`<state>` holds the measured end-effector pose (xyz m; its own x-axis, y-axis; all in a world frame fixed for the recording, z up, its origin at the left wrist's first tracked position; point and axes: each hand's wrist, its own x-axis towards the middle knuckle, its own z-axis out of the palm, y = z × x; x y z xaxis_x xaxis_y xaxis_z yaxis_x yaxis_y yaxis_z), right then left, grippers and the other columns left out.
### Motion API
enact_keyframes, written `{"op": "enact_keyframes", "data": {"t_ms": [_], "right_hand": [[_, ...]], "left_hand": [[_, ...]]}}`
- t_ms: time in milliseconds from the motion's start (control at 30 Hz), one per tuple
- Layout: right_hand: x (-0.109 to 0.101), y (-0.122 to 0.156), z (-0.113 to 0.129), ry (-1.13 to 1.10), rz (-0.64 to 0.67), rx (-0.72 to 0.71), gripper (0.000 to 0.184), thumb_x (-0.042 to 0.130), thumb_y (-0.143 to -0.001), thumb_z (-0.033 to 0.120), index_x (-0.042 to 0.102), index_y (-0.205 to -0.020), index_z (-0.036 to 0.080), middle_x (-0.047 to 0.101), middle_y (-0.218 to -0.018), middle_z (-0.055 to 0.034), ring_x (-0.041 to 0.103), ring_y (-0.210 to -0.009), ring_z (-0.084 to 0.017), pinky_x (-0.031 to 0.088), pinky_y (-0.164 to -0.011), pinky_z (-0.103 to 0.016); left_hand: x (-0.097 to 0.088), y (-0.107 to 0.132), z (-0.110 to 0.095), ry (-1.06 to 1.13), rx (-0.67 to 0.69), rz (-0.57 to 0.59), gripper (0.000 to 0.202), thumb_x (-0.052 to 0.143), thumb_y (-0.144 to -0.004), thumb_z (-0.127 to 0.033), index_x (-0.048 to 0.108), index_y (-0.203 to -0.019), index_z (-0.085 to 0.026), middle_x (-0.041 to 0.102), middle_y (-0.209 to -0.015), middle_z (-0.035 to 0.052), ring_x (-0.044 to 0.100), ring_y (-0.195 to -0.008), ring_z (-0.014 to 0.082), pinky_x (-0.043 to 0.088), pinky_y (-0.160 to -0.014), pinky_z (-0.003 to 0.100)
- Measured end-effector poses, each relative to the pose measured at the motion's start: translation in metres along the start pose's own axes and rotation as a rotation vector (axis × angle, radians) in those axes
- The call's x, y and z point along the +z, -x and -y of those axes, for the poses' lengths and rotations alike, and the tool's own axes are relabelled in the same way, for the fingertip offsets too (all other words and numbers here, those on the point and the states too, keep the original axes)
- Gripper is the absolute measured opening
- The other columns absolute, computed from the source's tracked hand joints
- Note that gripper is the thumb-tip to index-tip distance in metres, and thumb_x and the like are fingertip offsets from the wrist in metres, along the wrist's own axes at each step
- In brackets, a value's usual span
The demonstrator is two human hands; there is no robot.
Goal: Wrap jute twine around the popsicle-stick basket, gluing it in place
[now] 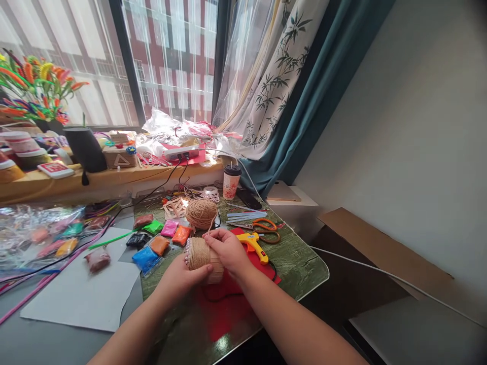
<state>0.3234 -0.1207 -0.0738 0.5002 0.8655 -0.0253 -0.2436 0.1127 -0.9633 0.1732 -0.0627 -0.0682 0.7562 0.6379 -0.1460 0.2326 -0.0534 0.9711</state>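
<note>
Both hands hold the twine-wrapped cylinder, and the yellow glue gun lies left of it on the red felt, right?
No. The head view shows the yellow glue gun right of the twine-wrapped cylinder, not left. Left hand and right hand do hold it; the gun lies on the red felt.

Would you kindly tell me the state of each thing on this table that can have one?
Wrapped cylinder, partly covered in twine, gripped by left hand and right hand.
Twine ball, partly unwound, strand running to the hands.
Glue gun, lying on its side on red felt.
Scissors, lying flat.
Paper cup, upright, lid on.
</note>
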Motion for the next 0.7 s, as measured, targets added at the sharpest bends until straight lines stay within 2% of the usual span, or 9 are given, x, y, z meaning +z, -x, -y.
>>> {"op": "enact_keyframes", "data": {"t_ms": [100, 200, 300, 367, 467, 600, 700], "right_hand": [[-0.002, -0.007, 0.002, -0.020, -0.012, 0.050, 0.036, 0.087, -0.062, 0.047, 0.068, -0.074, 0.019, 0.070, -0.079, -0.0028, 0.060, -0.074, -0.017, 0.046, -0.074, -0.032], [-0.002, -0.006, 0.004, -0.073, -0.022, 0.055, 0.037, 0.087, -0.061, 0.047, 0.067, -0.074, 0.019, 0.071, -0.083, -0.0029, 0.061, -0.076, -0.018, 0.047, -0.076, -0.032], [-0.001, -0.002, 0.006, -0.123, -0.005, 0.014, 0.034, 0.086, -0.065, 0.045, 0.065, -0.073, 0.020, 0.074, -0.093, -0.0043, 0.064, -0.085, -0.019, 0.049, -0.082, -0.033], [-0.001, -0.001, 0.005, -0.088, 0.010, -0.046, 0.031, 0.083, -0.069, 0.045, 0.065, -0.075, 0.020, 0.075, -0.096, -0.0049, 0.066, -0.088, -0.020, 0.049, -0.085, -0.034], [0.000, -0.002, -0.001, 0.009, -0.021, -0.103, 0.030, 0.079, -0.074, 0.046, 0.066, -0.080, 0.020, 0.075, -0.094, -0.0056, 0.066, -0.087, -0.021, 0.050, -0.085, -0.036], [0.004, -0.004, -0.010, 0.105, -0.041, -0.133, 0.026, 0.073, -0.080, 0.046, 0.066, -0.082, 0.021, 0.075, -0.093, -0.0061, 0.067, -0.088, -0.022, 0.050, -0.084, -0.036], [0.009, -0.002, -0.013, 0.190, -0.055, -0.190, 0.021, 0.069, -0.084, 0.042, 0.064, -0.081, 0.022, 0.074, -0.093, -0.0058, 0.067, -0.089, -0.022, 0.050, -0.086, -0.037]], "left_hand": [[0.002, 0.001, -0.001, -0.197, 0.084, -0.027, 0.036, 0.075, -0.074, -0.040, 0.078, -0.098, -0.014, 0.083, -0.098, 0.0123, 0.075, -0.091, 0.0353, 0.058, -0.083, 0.041], [0.002, 0.002, 0.002, -0.307, 0.185, -0.006, 0.027, 0.070, -0.078, -0.035, 0.079, -0.097, -0.017, 0.083, -0.098, 0.0093, 0.074, -0.089, 0.0318, 0.057, -0.084, 0.039], [0.000, 0.001, 0.007, -0.373, 0.310, 0.031, 0.021, 0.070, -0.080, -0.030, 0.080, -0.095, -0.019, 0.082, -0.093, 0.0069, 0.073, -0.084, 0.0291, 0.056, -0.084, 0.037], [-0.003, 0.001, 0.009, -0.377, 0.337, 0.069, 0.018, 0.071, -0.081, -0.029, 0.081, -0.093, -0.020, 0.082, -0.091, 0.0069, 0.072, -0.081, 0.0288, 0.056, -0.082, 0.036], [-0.010, 0.001, 0.010, -0.315, 0.272, 0.115, 0.020, 0.074, -0.081, -0.032, 0.081, -0.095, -0.021, 0.083, -0.094, 0.0069, 0.073, -0.085, 0.0304, 0.057, -0.084, 0.037], [-0.020, 0.002, 0.013, -0.114, 0.135, 0.129, 0.041, 0.081, -0.075, -0.040, 0.078, -0.111, -0.019, 0.082, -0.112, 0.0094, 0.072, -0.103, 0.0360, 0.056, -0.094, 0.041], [-0.024, 0.001, 0.015, 0.094, 0.010, 0.126, 0.052, 0.083, -0.072, -0.048, 0.077, -0.113, -0.015, 0.081, -0.114, 0.0126, 0.071, -0.110, 0.0391, 0.056, -0.096, 0.044]]}}
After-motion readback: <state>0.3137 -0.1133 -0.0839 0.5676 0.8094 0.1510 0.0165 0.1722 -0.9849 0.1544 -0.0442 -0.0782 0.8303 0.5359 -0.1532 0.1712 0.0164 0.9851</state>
